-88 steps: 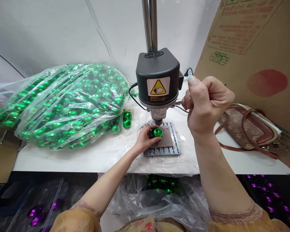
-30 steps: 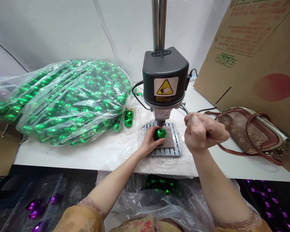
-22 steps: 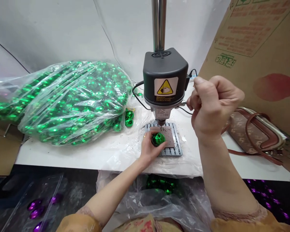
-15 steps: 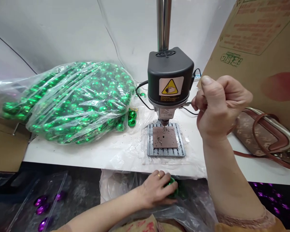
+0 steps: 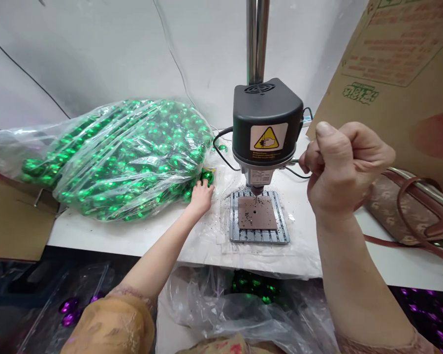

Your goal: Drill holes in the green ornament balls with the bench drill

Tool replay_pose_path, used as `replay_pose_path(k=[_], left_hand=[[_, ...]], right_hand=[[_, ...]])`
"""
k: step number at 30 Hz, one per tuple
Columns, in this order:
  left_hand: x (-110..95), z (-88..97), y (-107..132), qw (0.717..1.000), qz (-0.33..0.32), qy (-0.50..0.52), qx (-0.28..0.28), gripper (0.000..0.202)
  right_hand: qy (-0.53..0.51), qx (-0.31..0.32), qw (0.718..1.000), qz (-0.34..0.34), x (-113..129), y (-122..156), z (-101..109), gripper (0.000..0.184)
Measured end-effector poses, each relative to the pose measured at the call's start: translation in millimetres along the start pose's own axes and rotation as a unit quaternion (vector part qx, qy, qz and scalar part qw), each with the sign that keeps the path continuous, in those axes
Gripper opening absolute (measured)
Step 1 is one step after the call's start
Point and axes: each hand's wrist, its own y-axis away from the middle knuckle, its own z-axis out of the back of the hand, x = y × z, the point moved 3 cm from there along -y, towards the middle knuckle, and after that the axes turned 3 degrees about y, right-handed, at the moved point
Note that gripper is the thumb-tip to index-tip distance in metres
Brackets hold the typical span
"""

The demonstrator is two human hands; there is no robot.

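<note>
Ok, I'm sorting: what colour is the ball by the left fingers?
The ball is shiny green, best in the head view.

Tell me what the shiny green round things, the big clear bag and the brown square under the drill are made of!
Green round things: probably plastic with a mirrored coating; they flash glints.
Bag: thin, glossy plastic film; it's clear and wrinkled.
Brown square: matte, maybe fiberboard or plastic; flat and dull, but I can't be sure.

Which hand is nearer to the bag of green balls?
Left. The left hand is beside the bag; the right hand is farther off, beyond the drill press.
</note>
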Motion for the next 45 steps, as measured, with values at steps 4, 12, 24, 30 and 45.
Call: replay_pose_path(k=[4,12,24,30,45], left_hand=[[7,2.2,9,0.999,-0.004,0.05,-0.009,0.026],[-48,12.0,42,0.658,0.125,0.742,0.044,0.049],[-89,-16.4,51,0.711,0.081,0.696,0.064,0.058],[-93,-26.0,46,0.746,0.077,0.659,0.059,0.055],[-109,-26.3,52,0.848,0.003,0.53,0.006,0.054]], right_hand=[[0.0,0.0,1.0,0.01,1,1,1,0.04],[-0.007,0.001,1.0,0.019,0,1,-1,0.04],[0.041,0.025,0.998,0.045,-4,3,0,0.045],[0.022,0.018,0.999,0.029,-5,3,1,0.045],[0.056,0.009,0.998,0.015,-4,6,3,0.045]])
